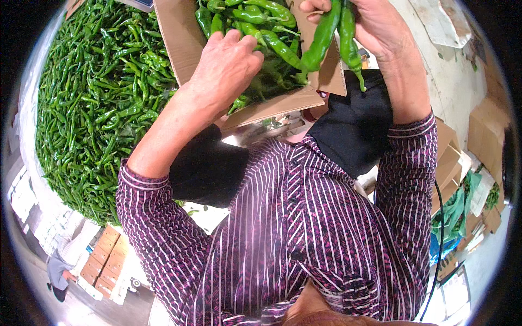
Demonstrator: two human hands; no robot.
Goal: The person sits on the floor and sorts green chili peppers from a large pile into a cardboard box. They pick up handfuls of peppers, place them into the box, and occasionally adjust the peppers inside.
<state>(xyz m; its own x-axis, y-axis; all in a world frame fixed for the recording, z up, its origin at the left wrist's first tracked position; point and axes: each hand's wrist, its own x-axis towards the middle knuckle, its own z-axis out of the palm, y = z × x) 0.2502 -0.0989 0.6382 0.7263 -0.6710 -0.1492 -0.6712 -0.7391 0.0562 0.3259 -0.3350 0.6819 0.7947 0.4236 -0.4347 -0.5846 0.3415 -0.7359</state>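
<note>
My left hand (230, 59) is over the open cardboard box (179, 45), its back up and its fingers curled down at the green peppers (255, 16) inside. Its fingertips are hidden, so whether it grips a pepper cannot be told. Up at the right side of the box, my right hand (377, 26) holds at least two long green peppers (348, 38); their stem ends hang downward, one near the box's right flap. Part of the box is cut off by the top edge of the view.
A large heap of green peppers (98, 114) lies left of the box, with clear plastic sheeting along its outer side. Cardboard boxes (446, 150) and a green plastic bag (452, 212) are at right. Stacked brown cartons (102, 263) and another person (61, 271) are at lower left.
</note>
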